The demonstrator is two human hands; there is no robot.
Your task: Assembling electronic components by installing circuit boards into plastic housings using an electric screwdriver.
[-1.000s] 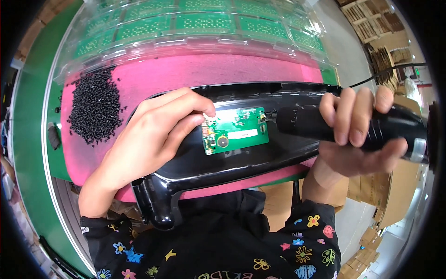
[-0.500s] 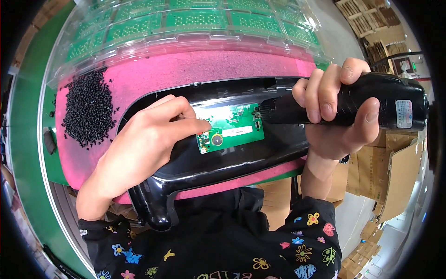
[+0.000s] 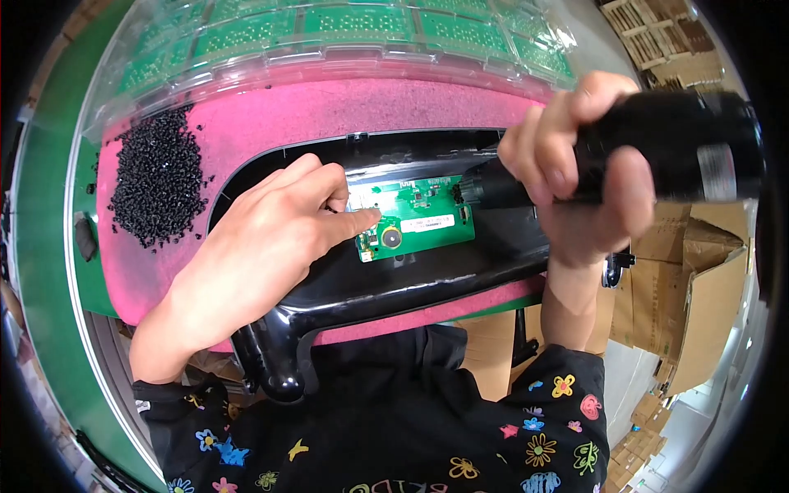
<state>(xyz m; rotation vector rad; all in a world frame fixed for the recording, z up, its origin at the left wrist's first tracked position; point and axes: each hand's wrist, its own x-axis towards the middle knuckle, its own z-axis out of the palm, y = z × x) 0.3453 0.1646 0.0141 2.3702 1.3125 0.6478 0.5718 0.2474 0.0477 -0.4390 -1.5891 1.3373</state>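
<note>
Hold that likely light, stiff, fragile circuit board (image 3: 427, 236) mid-frame by its edges, can't tell on left grip (image 3: 275, 226), with right grip (image 3: 579, 156) wrapped round black driver (image 3: 674, 148).

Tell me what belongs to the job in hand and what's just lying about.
In use:
green rectangular circuit board
glossy black plastic shell
cylindrical black handheld tool

Apparently lying about:
heap of small black pieces, perhaps supplies
clear plastic tray of green boards, likewise
brown cardboard box
</note>
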